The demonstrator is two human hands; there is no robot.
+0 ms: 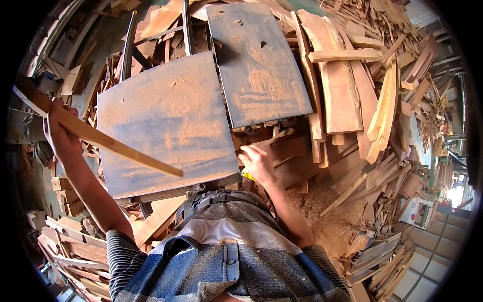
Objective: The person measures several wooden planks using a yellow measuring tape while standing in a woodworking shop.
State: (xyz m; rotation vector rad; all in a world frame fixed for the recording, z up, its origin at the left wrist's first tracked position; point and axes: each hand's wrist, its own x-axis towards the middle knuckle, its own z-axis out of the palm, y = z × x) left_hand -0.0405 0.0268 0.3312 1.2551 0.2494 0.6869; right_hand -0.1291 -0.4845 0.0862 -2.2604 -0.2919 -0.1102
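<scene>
My left hand (62,132) is raised beyond the left side of a dusty metal machine table (166,116), its fingers wrapped round a long, narrow wooden strip (118,145). The strip slants down to the right, its near end over the table's front part. Just past the right edge of that table is my right hand (257,163), fingers curled. Against the underside of this hand shows a small bright yellow thing (247,174); most of it is hidden, and I cannot make out what it is.
A second metal table panel (259,65) stands farther off, across a narrow gap. Wide wooden boards (338,80) with a short batten (346,55) across them lie to its right. Scrap wood (387,176) and sawdust (322,211) cover the floor at right; more boards (75,246) are stacked at lower left.
</scene>
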